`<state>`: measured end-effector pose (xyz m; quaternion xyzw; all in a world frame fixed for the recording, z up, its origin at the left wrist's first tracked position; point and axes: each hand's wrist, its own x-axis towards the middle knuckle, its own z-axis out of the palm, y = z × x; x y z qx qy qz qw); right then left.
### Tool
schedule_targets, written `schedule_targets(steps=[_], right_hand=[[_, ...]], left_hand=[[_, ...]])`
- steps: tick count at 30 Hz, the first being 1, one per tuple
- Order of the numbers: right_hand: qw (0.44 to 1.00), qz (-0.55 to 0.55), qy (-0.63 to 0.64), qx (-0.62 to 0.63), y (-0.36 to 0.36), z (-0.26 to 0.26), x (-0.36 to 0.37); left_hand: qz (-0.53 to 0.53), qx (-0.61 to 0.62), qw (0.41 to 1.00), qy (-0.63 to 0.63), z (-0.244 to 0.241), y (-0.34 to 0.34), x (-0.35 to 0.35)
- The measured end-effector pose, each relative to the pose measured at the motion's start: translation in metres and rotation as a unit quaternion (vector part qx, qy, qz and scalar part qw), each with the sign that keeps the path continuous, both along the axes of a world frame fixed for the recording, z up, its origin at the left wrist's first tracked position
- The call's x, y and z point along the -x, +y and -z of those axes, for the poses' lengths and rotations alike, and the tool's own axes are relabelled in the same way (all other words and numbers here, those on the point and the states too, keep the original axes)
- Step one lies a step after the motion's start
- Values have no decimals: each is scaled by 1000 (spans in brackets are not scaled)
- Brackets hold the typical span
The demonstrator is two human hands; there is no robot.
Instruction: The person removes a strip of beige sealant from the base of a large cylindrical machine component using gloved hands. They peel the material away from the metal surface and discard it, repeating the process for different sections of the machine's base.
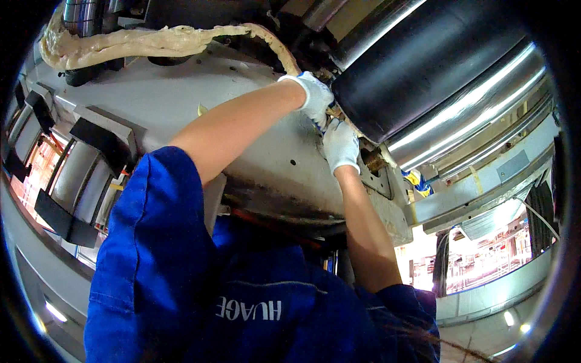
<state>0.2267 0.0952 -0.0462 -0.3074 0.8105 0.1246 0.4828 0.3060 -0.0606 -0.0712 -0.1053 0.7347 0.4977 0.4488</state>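
A thick, lumpy cream-coloured strip [150, 43] of soft material runs across the top left and narrows towards my left hand [315, 95]. That hand, in a white knitted glove, is closed around the strip's thin end beside the black roller [422, 68]. Just below it, my right hand [341, 144], gloved the same way, has its fingers curled close to the left fingertips. A little cream and brown material shows between the two gloves at the roller's end. What the right fingers hold is hidden. Both hands are over the edge of a grey metal machine frame [272, 159].
Shiny metal rollers [467, 109] lie alongside the black one. A slotted opening [374, 165] is in the frame right of my hands. A blue and yellow cloth-like item [417, 181] hangs near a grey beam [481, 181]. Black brackets [102, 140] project at left.
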Motion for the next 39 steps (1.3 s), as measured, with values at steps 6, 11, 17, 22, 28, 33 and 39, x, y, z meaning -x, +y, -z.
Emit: schedule_targets(steps=[6, 11, 17, 22, 28, 33, 39], right_hand=[[998, -13, -48, 25, 5, 17, 1], [998, 42, -21, -49, -7, -2, -6], [996, 12, -65, -55, 7, -11, -3], [998, 35, -42, -39, -1, -22, -5], [998, 35, -13, -57, -8, -14, -1], [997, 33, 0, -64, -11, -3, -10], [993, 6, -48, -105, -6, -14, -11]], left_hand=[[-46, 10, 995, 84, 22, 22, -12], [-6, 54, 980, 189, 23, 15, -15], [18, 53, 971, 231, 19, -7, -15], [-5, 51, 984, 168, 37, -1, -26], [7, 57, 987, 150, 58, -1, -23], [-50, 59, 984, 160, 60, -2, -27], [-25, 55, 996, 63, 52, -16, -14]])
